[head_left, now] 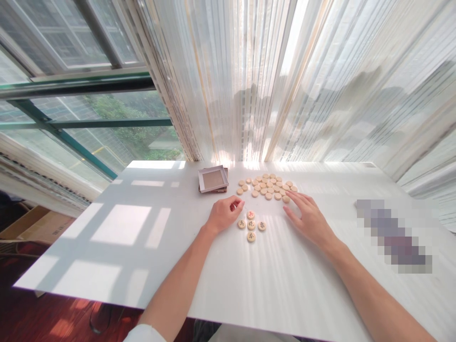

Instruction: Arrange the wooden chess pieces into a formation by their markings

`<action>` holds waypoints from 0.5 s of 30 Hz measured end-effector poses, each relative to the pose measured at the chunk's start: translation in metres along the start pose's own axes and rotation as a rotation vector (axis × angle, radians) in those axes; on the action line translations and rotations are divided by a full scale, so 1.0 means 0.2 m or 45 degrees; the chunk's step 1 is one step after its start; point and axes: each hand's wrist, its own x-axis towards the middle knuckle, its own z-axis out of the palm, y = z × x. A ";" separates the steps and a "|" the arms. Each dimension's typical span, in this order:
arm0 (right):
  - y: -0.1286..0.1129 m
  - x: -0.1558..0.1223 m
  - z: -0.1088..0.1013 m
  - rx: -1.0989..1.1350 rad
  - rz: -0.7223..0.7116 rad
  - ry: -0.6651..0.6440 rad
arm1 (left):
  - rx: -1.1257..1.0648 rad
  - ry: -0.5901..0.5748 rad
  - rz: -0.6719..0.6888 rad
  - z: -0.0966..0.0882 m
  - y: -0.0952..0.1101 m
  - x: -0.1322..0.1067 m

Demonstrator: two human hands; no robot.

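Here the left hand [225,214] rested on the table [117,223] with its fingers curled in and thumb and forefinger drawn close together; whether they pinched a disc could not be told. Just beside it, on the right and a little nearer the person, lay five marked discs [251,225], flat and face up, with red or dark characters showing. Being round, they had no long axis of their own, but together they made a small cross: three side by side, one beyond, one nearer.

The right hand [308,217] lay palm down, fingers spread, its fingertips touching the near right edge of the pile of discs [267,185]. That pile stretched left to right, blank faces up, between the hands and the curtains [285,85]. A shallow square box [213,179] sat just left of it, open side up.

The table was white and striped with sunlight. Sheer curtains hung behind it, with a green-framed window [81,104] at the left.
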 end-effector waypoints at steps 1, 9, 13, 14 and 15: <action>0.00 0.00 0.00 -0.021 -0.007 -0.017 | 0.003 0.002 0.001 0.00 0.00 0.00; 0.01 -0.02 0.00 -0.027 0.023 -0.074 | 0.012 0.010 0.010 0.01 -0.01 0.00; 0.02 -0.02 0.01 0.007 0.072 -0.029 | 0.009 0.008 0.015 0.01 -0.01 0.00; 0.02 -0.02 0.02 0.011 0.082 -0.033 | 0.010 0.010 0.017 0.01 -0.01 0.00; 0.02 -0.02 0.02 0.019 0.090 -0.040 | 0.011 0.015 0.020 0.01 0.00 0.00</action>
